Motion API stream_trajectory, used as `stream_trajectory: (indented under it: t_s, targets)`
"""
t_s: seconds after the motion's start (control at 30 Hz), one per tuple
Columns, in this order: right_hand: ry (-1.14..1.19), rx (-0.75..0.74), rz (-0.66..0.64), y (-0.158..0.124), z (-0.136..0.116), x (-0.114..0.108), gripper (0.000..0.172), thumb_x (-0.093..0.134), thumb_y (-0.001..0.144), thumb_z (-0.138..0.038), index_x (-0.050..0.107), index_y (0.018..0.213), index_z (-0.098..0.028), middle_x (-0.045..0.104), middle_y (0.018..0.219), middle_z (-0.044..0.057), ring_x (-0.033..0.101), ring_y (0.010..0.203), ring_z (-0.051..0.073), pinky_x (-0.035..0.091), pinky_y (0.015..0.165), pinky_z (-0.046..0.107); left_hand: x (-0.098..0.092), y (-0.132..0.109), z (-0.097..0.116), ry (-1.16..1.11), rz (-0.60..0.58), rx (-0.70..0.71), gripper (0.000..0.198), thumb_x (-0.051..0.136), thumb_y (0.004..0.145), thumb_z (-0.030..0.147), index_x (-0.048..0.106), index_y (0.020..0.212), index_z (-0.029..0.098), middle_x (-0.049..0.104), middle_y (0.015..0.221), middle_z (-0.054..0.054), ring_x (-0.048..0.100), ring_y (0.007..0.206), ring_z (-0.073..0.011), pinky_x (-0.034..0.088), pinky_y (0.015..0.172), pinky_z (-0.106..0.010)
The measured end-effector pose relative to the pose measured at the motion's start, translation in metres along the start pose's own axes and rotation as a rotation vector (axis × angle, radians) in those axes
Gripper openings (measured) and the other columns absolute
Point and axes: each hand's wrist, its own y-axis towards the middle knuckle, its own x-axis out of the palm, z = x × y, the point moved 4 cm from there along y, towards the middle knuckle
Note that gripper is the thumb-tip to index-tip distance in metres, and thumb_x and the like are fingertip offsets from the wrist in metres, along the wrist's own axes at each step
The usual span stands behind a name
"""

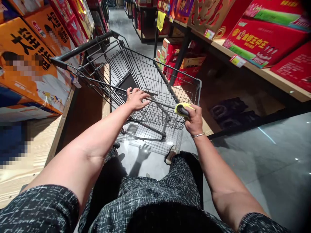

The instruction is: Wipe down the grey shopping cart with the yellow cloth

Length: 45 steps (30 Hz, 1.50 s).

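Note:
A black wire shopping cart (145,69) stands in front of me at a slant, with nothing visible in its basket. Over its near top rail lies my left hand (137,99), palm down, fingers spread and touching the rail. My right hand (194,120) is closed around a folded yellow cloth (182,109) with a dark grey patch, by the near right corner of the cart. The cloth is against the rail there. A thin bracelet (197,135) circles the right wrist. The cart's handle (82,48) points away to the upper left.
Shelves flank the narrow aisle. Orange boxes (26,61) stack on the left above a wooden ledge (24,155); red gift boxes (255,42) fill the right shelf (264,72). Beneath it are red packages (189,68) and dark bundled items (230,111). Grey tiled floor (267,161) extends right.

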Motion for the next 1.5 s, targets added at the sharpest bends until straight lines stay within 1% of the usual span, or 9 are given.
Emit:
stream_trajectory:
  t_s: [0.13,0.33,0.57,0.67,0.8,0.97,1.07,1.4,1.5]
  targets:
    - [-0.187,-0.039,0.058,-0.037,-0.023,0.014,0.039,0.052,0.089,-0.015,0.071,0.119,-0.03,0.057,0.126,0.009,0.051,0.128,0.029,0.037,0.116,0.057,0.013,-0.017,0.039,0.013,-0.063,0.199,0.058,0.061,0.091,0.047,0.056,0.147,0.033,0.061,0.147,-0.004,0.034,0.15,-0.0323,-0.001,0.124,-0.062]
    - [-0.391,-0.059,0.02,-0.085,-0.042,0.038,0.031,0.059,0.095,-0.026,0.076,0.117,-0.04,0.067,0.121,0.008,0.047,0.124,0.031,0.035,0.107,0.052,0.039,-0.043,0.082,0.029,-0.102,0.386,0.073,0.065,0.089,0.036,0.043,0.158,0.026,0.052,0.155,-0.008,0.038,0.148,-0.0288,0.007,0.128,-0.054]
    - [-0.383,0.004,-0.638,-0.158,-0.035,0.09,0.04,0.056,0.096,-0.018,0.074,0.124,-0.039,0.065,0.14,0.006,0.048,0.126,0.03,0.038,0.101,0.046,0.043,-0.052,0.072,0.078,-0.129,0.372,0.079,0.066,0.088,0.025,0.037,0.161,0.03,0.046,0.159,-0.006,0.031,0.153,-0.0286,0.004,0.129,-0.054]
    - [-0.378,0.036,-0.8,-0.172,-0.038,0.104,0.038,0.055,0.095,-0.015,0.076,0.12,-0.034,0.066,0.138,0.007,0.05,0.127,0.029,0.041,0.103,0.046,0.043,-0.05,0.07,0.046,-0.121,0.356,0.076,0.065,0.087,0.024,0.041,0.159,0.032,0.049,0.155,-0.005,0.033,0.151,-0.0284,0.003,0.129,-0.054]
    - [-0.234,-0.083,-0.671,-0.145,-0.064,0.084,0.042,0.054,0.095,-0.014,0.074,0.124,-0.037,0.067,0.137,0.005,0.053,0.121,0.027,0.047,0.1,0.046,0.041,-0.051,0.069,-0.04,-0.091,0.361,0.072,0.065,0.085,0.02,0.049,0.154,0.033,0.055,0.149,-0.005,0.039,0.147,-0.0284,0.005,0.129,-0.055]
    - [-0.146,-0.043,-0.224,-0.093,-0.078,-0.004,0.047,0.057,0.093,-0.018,0.071,0.129,-0.044,0.063,0.138,0.006,0.05,0.127,0.033,0.042,0.11,0.055,0.034,-0.059,0.067,-0.134,-0.051,0.335,0.067,0.063,0.081,0.017,0.058,0.147,0.033,0.062,0.14,-0.005,0.047,0.139,-0.0285,0.008,0.128,-0.058]
    - [-0.172,0.044,-0.107,-0.083,-0.079,-0.039,0.052,0.056,0.088,-0.015,0.069,0.133,-0.037,0.056,0.142,0.01,0.05,0.13,0.036,0.042,0.111,0.057,0.031,-0.066,0.065,-0.152,-0.06,0.307,0.068,0.062,0.08,0.019,0.059,0.147,0.03,0.064,0.136,-0.006,0.048,0.138,-0.0285,0.006,0.129,-0.058]
    - [-0.062,-0.077,-0.297,-0.024,-0.158,0.02,0.067,0.053,0.08,-0.005,0.061,0.142,-0.03,0.052,0.149,0.009,0.051,0.131,0.031,0.049,0.107,0.046,0.029,-0.075,0.04,-0.107,-0.08,0.296,0.085,0.06,0.077,0.017,0.043,0.159,0.023,0.059,0.145,-0.011,0.046,0.142,-0.028,0.008,0.13,-0.059]
    - [-0.022,-0.127,-0.353,-0.015,-0.162,0.018,0.065,0.051,0.081,-0.004,0.063,0.139,-0.032,0.051,0.149,0.006,0.053,0.129,0.027,0.053,0.103,0.04,0.026,-0.076,0.032,-0.119,-0.099,0.294,0.082,0.059,0.079,0.02,0.043,0.159,0.02,0.058,0.148,-0.013,0.044,0.144,-0.0284,0.008,0.129,-0.058]
